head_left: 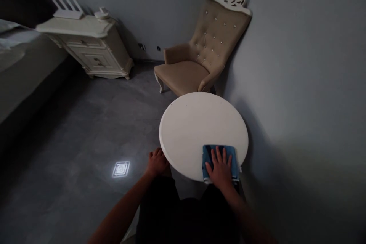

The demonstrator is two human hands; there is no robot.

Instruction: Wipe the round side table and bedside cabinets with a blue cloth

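Cloth point(233, 156): blue, folded to a rough rectangle, lying flat at the near right edge of the tabletop point(197, 126), its near end overhanging the rim slightly.

Right hand point(220, 168): palm down on the cloth, fingers spread and extended, pressing flat, not gripping; forearm runs back to the near edge of the view.

Left hand point(156, 162): at the near left rim of the tabletop, fingers curled at the edge; whether it grips the rim or only rests against it cannot be told.

Tabletop: round, white, matte, bare apart from the cloth; stands close to the grey wall on the right.

Armchair point(200, 57): beige, button-tufted high back with a white carved crest, white leg showing; just beyond the tabletop on the far side, back against the right wall.

Nightstand point(91, 45): cream, carved, with drawers; far left, against the far wall. On it a white router point(67, 7) with upright antennas, and a small white item beside it, too small to identify.

Bed point(20, 57): edge visible at far left.

Floor point(85, 122): grey, with a bright square light reflection point(121, 168) left of the left hand.
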